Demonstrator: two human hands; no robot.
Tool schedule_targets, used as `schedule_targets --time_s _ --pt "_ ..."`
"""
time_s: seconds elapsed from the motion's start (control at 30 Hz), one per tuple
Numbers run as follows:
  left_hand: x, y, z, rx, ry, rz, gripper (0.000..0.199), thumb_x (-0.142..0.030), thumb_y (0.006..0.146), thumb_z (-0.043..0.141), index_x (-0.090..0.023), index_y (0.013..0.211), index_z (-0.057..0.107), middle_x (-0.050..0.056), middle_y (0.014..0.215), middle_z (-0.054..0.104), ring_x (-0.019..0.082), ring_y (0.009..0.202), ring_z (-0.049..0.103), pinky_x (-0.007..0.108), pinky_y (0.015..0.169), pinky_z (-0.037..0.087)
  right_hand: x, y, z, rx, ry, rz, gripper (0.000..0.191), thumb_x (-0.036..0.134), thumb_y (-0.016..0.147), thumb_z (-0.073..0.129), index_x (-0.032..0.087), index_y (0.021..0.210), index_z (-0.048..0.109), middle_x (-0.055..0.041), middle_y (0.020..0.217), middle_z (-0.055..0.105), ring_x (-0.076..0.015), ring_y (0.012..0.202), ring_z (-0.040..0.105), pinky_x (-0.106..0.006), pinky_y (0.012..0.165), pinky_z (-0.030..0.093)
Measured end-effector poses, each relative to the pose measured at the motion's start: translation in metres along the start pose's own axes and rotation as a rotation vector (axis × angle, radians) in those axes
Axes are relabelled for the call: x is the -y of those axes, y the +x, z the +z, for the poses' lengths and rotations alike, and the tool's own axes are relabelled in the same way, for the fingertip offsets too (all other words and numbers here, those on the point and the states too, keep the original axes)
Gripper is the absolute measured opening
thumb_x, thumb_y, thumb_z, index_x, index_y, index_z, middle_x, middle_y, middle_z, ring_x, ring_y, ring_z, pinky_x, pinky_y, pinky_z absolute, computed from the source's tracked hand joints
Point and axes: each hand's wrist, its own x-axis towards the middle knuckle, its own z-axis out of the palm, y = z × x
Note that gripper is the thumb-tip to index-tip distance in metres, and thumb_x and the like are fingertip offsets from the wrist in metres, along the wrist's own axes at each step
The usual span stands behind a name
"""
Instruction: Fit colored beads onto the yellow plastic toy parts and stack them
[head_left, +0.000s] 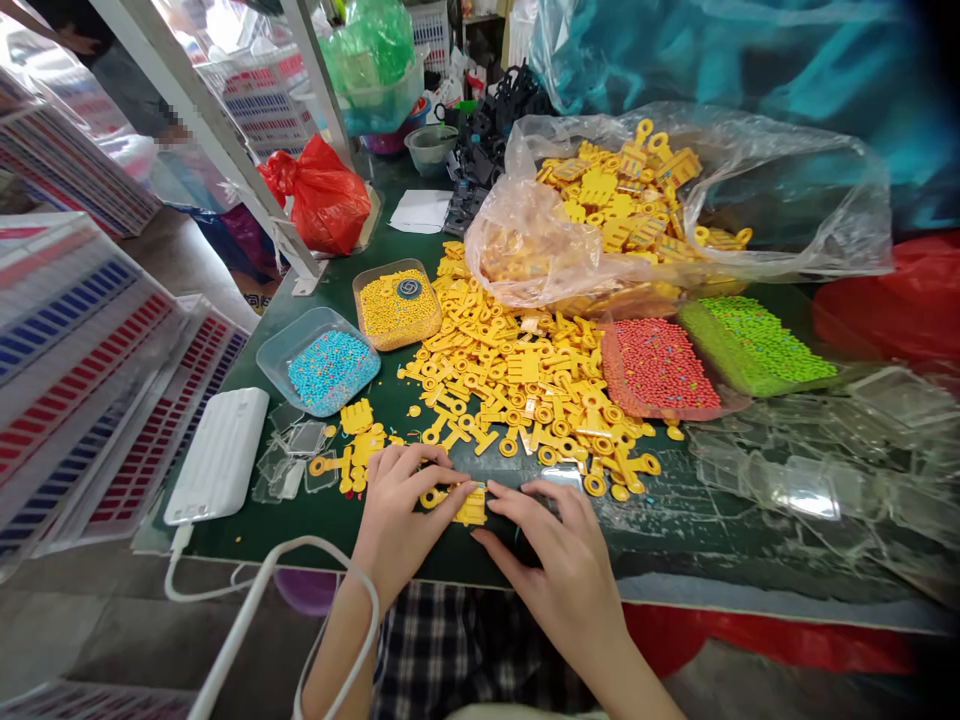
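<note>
At the front of the green table lies a small yellow plastic piece [471, 508] with a ring at its left end. My left hand [409, 500] is closed on it, thumb and fingers at its left and top. My right hand [553, 530] is open beside it, index fingertip at its upper right corner and thumb apart below. Beyond my hands spreads a heap of yellow plastic pieces [517, 370]. A few more yellow pieces [360, 445] lie left of my left hand. A clear plastic square [562, 478] lies just behind my right fingers.
Tubs of blue beads [330, 365], yellow beads [397, 305], red beads [660, 365] and green beads [765, 340] surround the heap. Clear plastic covers [810, 480] lie right. A clear bag [525, 240] holds yellow pieces. A white power bank [217, 455] trails a cable past my left forearm.
</note>
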Motion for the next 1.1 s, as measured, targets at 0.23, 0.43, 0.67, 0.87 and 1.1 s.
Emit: schedule_targets --time_s 0.23,0.43,0.67,0.87,1.1 --pt "0.004 -0.006 -0.002 0.017 0.029 -0.004 0.015 -0.034 0.089 0.065 -0.027 0.079 0.074 0.002 0.088 0.068 0.020 0.084 0.057 0.039 0.081 0.038 0.003 0.005 0.001 0.061 -0.092 -0.063 0.020 0.027 0.099 0.047 0.018 0.108 0.062 -0.0036 0.102 0.074 -0.0221 0.092 0.056 -0.038 0.085 0.041" --pt "0.004 -0.008 -0.004 -0.023 0.057 -0.047 0.016 -0.034 0.089 0.065 -0.028 0.078 0.074 0.001 0.088 0.068 0.021 0.084 0.057 0.040 0.080 0.037 0.003 0.003 0.002 0.051 -0.099 -0.041 0.026 0.031 0.100 0.045 0.017 0.109 0.064 -0.0057 0.092 0.072 -0.0214 0.088 0.055 -0.037 0.084 0.041" --pt "-0.008 0.000 -0.002 0.119 0.041 -0.108 0.014 -0.034 0.085 0.070 -0.027 0.074 0.074 0.001 0.088 0.067 0.020 0.085 0.057 0.039 0.083 0.038 0.004 0.005 0.001 0.023 -0.104 -0.030 0.030 0.034 0.101 0.043 0.017 0.103 0.067 -0.0066 0.088 0.071 -0.0203 0.086 0.055 -0.035 0.082 0.041" --pt "-0.006 0.007 -0.010 0.233 0.082 -0.159 0.011 -0.036 0.081 0.074 -0.028 0.074 0.076 0.001 0.090 0.067 0.020 0.088 0.057 0.039 0.084 0.037 0.004 0.005 0.001 0.034 -0.079 -0.018 0.031 0.034 0.100 0.044 0.015 0.105 0.068 -0.0066 0.089 0.071 -0.0206 0.086 0.055 -0.035 0.083 0.039" --pt "-0.002 0.011 -0.020 0.178 0.151 -0.064 0.007 -0.033 0.082 0.074 -0.029 0.077 0.077 -0.001 0.087 0.069 0.019 0.086 0.057 0.039 0.085 0.035 0.003 0.005 0.000 0.027 -0.088 -0.009 0.032 0.035 0.101 0.043 0.016 0.104 0.068 -0.0066 0.086 0.071 -0.0199 0.086 0.056 -0.035 0.083 0.039"
